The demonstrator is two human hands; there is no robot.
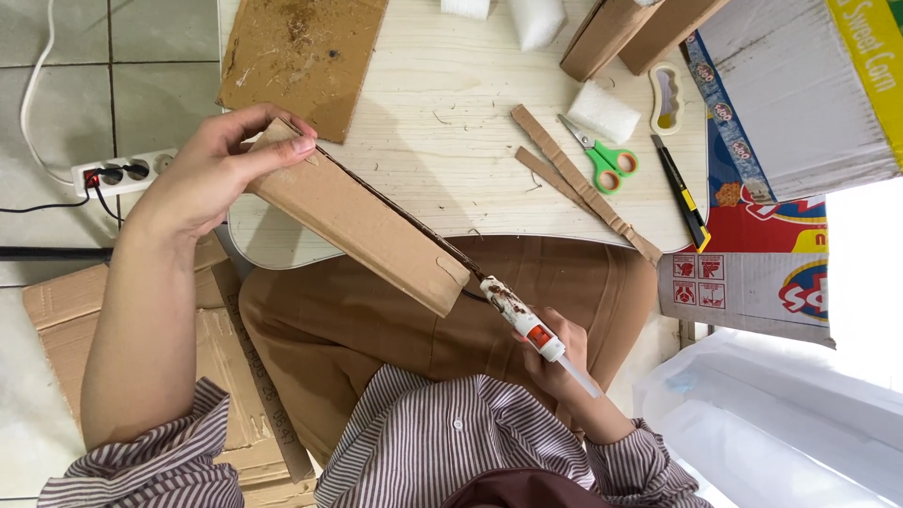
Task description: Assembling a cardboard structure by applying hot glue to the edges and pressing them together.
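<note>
Head view: left hand [221, 165] at 10 o'clock, fingers clamped on upper end of folded cardboard strip [362, 224] slanting over table edge [451, 122] toward centre. Right hand [555, 357] at 5 o'clock, fingers wrapped round glue gun [522, 320], nozzle at strip's lower end. Risks: hot glue dripping onto trousers [395, 320], burnt fingertips, strip twisting under one-ended grip, seam misaligned.

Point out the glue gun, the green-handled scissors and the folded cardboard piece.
glue gun [523, 320]: head view, on its white body near the red switch.
green-handled scissors [609, 165]: head view, on the green handle loops.
folded cardboard piece [362, 228]: head view, on the middle of its broad brown face.
</note>
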